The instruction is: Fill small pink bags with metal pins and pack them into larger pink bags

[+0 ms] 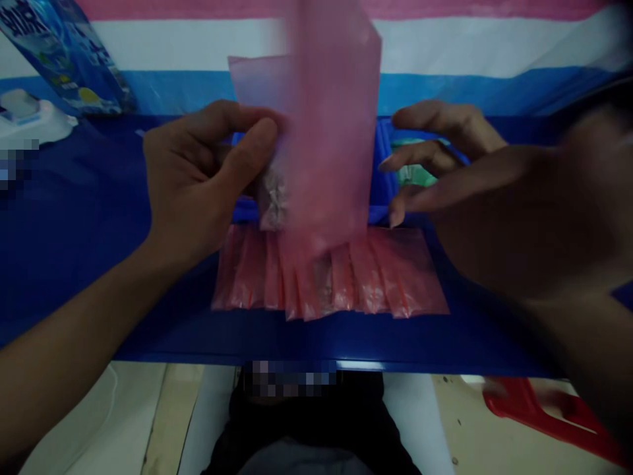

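Observation:
My left hand [192, 171] pinches a clear pinkish plastic bag [260, 82] between thumb and forefinger. Small shiny pieces, too blurred to name, lie in the bottom of that bag. A second pink plastic bag [336, 132], smeared by motion, hangs upright in front of it; what holds it up I cannot tell. To the right, my right hand [494, 198] is open, its fingers apart and bent toward the blurred bag without visibly touching it. Below both hands, several flat pink bags [400, 277] overlap in a row on the blue table [163, 330].
Behind the bags stand blue bins [380, 165], one holding something green [418, 173]. A blue printed packet [69, 56] and a white power strip [37, 122] are at the far left. A red plastic stool [539, 409] shows below the table's right side.

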Demonstrator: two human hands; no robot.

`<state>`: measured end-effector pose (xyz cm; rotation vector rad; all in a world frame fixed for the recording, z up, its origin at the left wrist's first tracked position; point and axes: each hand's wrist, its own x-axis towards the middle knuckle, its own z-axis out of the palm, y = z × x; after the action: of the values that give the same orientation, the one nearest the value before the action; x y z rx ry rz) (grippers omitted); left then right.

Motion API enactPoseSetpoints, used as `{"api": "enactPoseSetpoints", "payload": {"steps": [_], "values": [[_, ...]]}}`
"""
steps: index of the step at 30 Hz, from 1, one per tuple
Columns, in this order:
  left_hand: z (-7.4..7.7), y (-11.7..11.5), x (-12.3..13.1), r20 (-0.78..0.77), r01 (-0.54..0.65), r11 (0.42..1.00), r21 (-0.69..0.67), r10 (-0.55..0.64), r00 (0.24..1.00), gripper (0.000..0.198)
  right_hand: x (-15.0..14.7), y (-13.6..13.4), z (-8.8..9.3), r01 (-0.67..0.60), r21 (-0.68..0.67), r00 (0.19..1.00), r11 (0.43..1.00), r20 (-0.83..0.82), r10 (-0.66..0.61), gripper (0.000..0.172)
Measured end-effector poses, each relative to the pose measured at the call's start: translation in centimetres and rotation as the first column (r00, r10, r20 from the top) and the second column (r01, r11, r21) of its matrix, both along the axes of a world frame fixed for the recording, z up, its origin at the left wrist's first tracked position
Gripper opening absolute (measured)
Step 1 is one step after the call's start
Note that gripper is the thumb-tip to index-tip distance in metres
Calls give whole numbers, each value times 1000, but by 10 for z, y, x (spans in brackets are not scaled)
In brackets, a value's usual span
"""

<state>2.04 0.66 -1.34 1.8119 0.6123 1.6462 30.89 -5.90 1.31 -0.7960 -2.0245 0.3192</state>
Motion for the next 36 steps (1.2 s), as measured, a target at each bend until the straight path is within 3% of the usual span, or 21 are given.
{"api": "enactPoseSetpoints", "payload": {"steps": [2, 3, 6, 9, 11, 13, 16, 21, 24, 26, 30, 33, 36], "values": [[3, -2, 0, -88, -26, 998, 50, 30, 996, 30, -2, -4, 0, -102, -61, 994, 993, -35, 100, 29], [4, -5, 0, -148, -29, 996, 83, 41, 988, 33, -3, -5, 0, -126, -68, 992, 990, -31, 124, 28], [5, -10, 0, -264, 53, 989, 136, -15, 964, 48, -8, -9, -4, -131, -1, 991, 991, 21, 131, 47], [0, -5, -5, -257, 68, 993, 101, -41, 966, 55, -13, -12, -7, -149, 3, 988, 989, -30, 149, 66], [-2, 7, -14, -263, -15, 988, 152, 55, 963, 68, -15, -13, -8, -131, -21, 989, 991, -74, 129, 73], [-2, 22, -27, -270, -114, 944, 311, 202, 941, 71, -17, -12, -9, -73, -5, 990, 997, -120, 72, 70], [-1, 42, -46, -332, -226, 899, 376, 358, 873, 79, -16, -9, -9, 24, 125, 987, 992, -158, -4, 58], [-8, 45, -55, -559, -193, 950, 246, 302, 773, 68, -12, -4, -9, 74, 178, 984, 981, -173, -42, 46], [-7, 37, -51, -578, -244, 874, 421, 465, 671, 66, -11, -4, -8, 98, 195, 985, 976, -158, -67, 45], [-4, 30, -48, -561, -242, 840, 486, 512, 650, 54, -10, -5, -7, 105, 218, 988, 970, -136, -77, 45], [1, 19, -40, -585, -152, 837, 526, 486, 649, 24, -7, -6, -8, 93, 307, 996, 947, -14, -93, 41], [2, 12, -34, -692, -63, 824, 563, 512, 509, 37, -4, -9, -10, 103, 381, 984, 919, 96, -150, 38], [5, 5, -31, -786, -8, 858, 513, 473, 398, 57, -4, -12, -12, 73, 425, 969, 902, 183, -164, 38]]}}
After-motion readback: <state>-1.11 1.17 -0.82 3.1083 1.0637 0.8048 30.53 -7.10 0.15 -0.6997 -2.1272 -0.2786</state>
